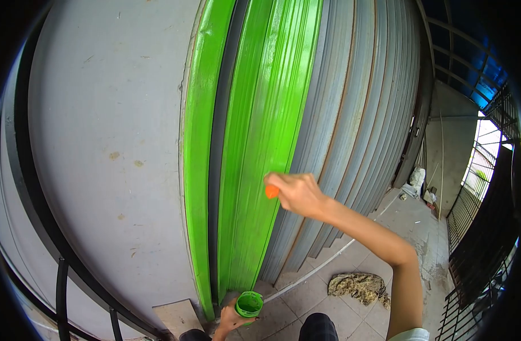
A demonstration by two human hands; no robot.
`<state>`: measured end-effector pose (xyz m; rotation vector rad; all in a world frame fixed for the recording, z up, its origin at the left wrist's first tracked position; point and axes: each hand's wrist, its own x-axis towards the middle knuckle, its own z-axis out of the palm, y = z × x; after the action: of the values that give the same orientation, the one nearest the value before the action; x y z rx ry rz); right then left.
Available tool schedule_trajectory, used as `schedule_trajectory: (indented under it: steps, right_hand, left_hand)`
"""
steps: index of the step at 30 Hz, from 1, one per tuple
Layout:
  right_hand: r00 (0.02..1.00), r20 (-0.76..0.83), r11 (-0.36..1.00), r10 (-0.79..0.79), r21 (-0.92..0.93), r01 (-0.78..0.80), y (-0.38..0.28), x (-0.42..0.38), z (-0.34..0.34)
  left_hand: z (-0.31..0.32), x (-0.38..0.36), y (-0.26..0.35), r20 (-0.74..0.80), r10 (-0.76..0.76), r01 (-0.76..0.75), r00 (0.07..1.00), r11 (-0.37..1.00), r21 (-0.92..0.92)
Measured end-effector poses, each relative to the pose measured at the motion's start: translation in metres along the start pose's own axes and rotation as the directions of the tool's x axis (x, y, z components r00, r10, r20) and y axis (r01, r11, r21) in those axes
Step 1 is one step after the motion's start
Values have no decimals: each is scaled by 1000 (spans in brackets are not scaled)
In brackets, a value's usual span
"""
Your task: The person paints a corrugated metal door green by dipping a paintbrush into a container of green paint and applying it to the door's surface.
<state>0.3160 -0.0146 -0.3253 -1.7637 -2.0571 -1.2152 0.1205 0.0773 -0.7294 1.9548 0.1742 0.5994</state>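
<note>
My right hand (297, 193) is closed around the orange handle of a paintbrush (272, 191), held up against a glossy green panel (272, 131) of the folding metal door. The brush's bristles are hidden behind my fingers. Low in the view, my left hand (231, 319) grips a small can of green paint (249, 305) from its left side, the open top facing up. Green also covers the door's side frame (196, 170). To the right, the folded panels (357, 113) are bare grey metal with rusty edges.
A grey wall (113, 113) with a black railing (61, 295) stands at left. On the tiled floor lie a crumpled, stained cloth (358, 287) and a flat board (178, 319). A pale floor track (323, 264) runs below the door. Metal grilles (471, 199) line the right side.
</note>
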Motion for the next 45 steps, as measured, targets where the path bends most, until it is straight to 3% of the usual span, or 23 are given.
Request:
schedule_trajectory:
  steps: [2,5,10,14,17,22,24,27,32,35,38,41,43,45]
  right_hand:
    - [985,-172,995,10,-94,-27,20,34,-37]
    - [887,-388,919,-252,-383,93,31,56,-54]
    - [935,-156,845,-317,-494,204,-1,-17,41]
    - [954,-72,939,-291,-211,270,-54,-77,86]
    - [974,155,977,-165,163,140,-73,-95,99]
    - [988,151,1000,15,5,-16,-7,-15,29]
    - [985,-156,992,-69,-116,52,13,18,-7]
    - [872,-417,926,-255,-364,96,28,44,-34]
    - [932,-214,858,-293,-489,158,-11,-22,53]
    - [965,-152,949,-213,-266,167,-55,-69,92]
    - [969,217,988,-119,125,93,-84,-94,102]
    - [990,-8,989,-137,55,138,-51,-61,87]
    - [997,-66,999,-44,-15,43,-20,-16,44]
    - [963,-262,992,-70,-116,40,3,24,2]
  left_hand:
    - [2,2,0,-1,-8,8,1000,1000,12]
    - [1,3,-5,13,-15,15,1000,1000,-2]
    - [-1,8,7,38,51,-49,998,997,-64]
    - [1,5,3,27,11,-12,1000,1000,23]
    - [2,6,2,36,-2,2,999,1000,-18]
    - [3,7,7,50,51,-46,997,994,-98]
    - [3,5,12,33,61,-60,998,998,-34]
    - [8,3,2,15,48,-47,999,999,-14]
    - [10,6,-4,59,20,-23,998,999,39]
    - [7,7,4,44,27,-28,999,999,24]
    - [4,4,11,33,22,-23,999,999,43]
    - [2,6,14,17,56,-55,998,998,-14]
    - [3,6,16,6,59,-59,998,998,4]
    - [6,9,7,20,69,-69,997,997,20]
